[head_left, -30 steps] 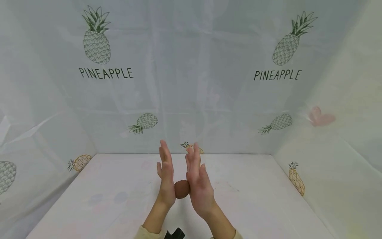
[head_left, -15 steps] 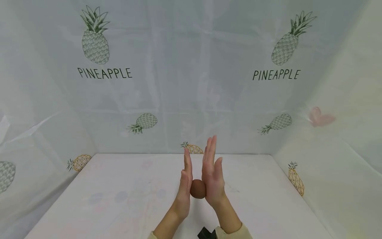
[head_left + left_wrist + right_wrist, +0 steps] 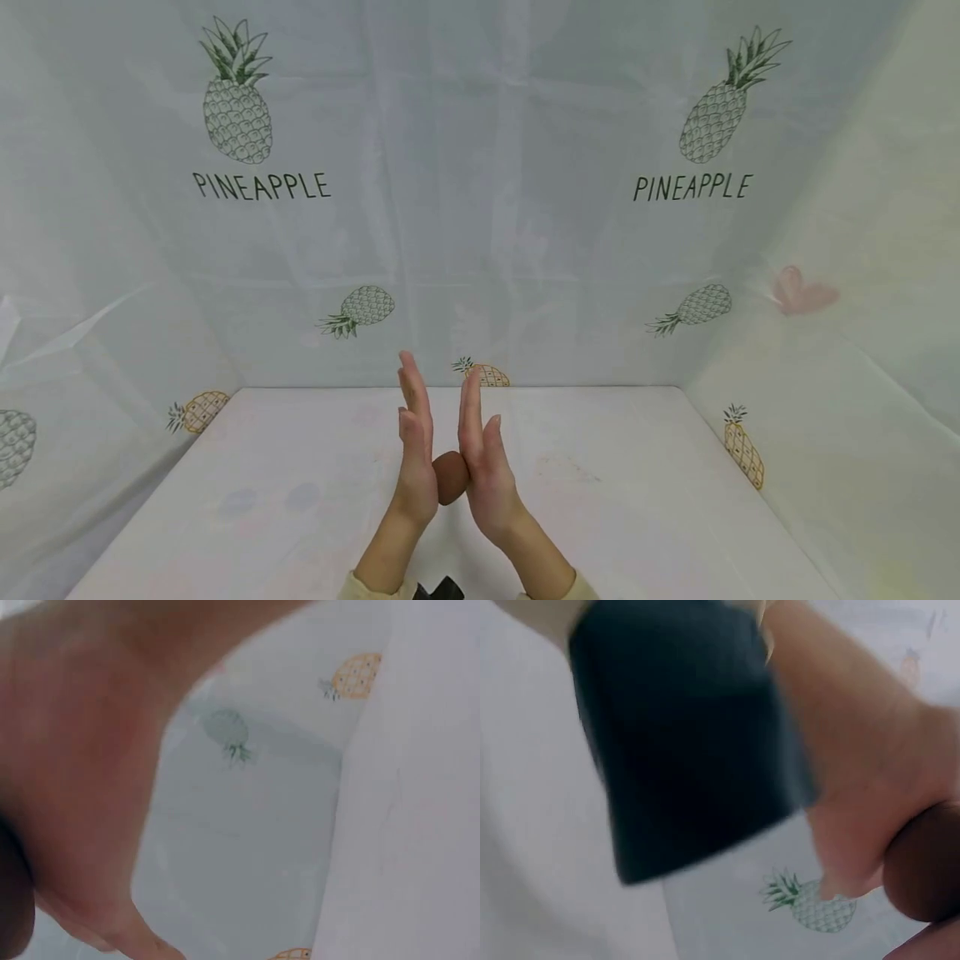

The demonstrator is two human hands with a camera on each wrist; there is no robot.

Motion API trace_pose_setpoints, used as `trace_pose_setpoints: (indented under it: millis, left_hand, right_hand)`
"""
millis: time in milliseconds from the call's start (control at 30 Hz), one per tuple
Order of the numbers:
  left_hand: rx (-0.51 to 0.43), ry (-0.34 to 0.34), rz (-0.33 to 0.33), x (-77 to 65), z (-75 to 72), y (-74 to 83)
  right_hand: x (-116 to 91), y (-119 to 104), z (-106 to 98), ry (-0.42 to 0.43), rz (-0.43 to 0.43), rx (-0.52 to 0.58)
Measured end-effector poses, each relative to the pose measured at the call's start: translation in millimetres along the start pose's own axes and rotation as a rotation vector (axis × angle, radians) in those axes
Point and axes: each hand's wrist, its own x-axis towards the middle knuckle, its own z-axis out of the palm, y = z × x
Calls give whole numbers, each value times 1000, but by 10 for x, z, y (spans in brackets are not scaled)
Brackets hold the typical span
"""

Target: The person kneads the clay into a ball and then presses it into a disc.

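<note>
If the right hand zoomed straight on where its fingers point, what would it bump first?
The right hand would probably meet the pale grey, pineapple-printed back sheet, though how steeply it points upward is unclear.

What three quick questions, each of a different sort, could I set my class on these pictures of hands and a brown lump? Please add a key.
1. Multiple choice: where is the brown lump?
A) Lying on the table
B) Between the left grip and the right grip
C) On the left sleeve

2. True or false: both grips are clenched into fists.

3. Fill the blank: the word printed on the backdrop in the head view is ____.

Key: 1 B; 2 False, the fingers are extended; 3 PINEAPPLE.
</note>
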Motion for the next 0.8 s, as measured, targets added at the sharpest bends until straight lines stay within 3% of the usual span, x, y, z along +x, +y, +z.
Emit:
trace_pose_setpoints:
  millis: [200,433,600,800]
  left_hand:
    - [61,40,-42,35,-2,-119]
    - [63,-71,-45,-37,204,-201]
    - [5,-149,-22,-117,321,-113]
    - [-26,-200,52,-187,356,39]
  right_hand:
    - [-44,-154,17,16,-34,5]
    - [-64,-268,-133,71,-76,-34]
    - [-55,-294,-247,126,-83,-47]
    - [-15,-182,-335,146,-51,-14]
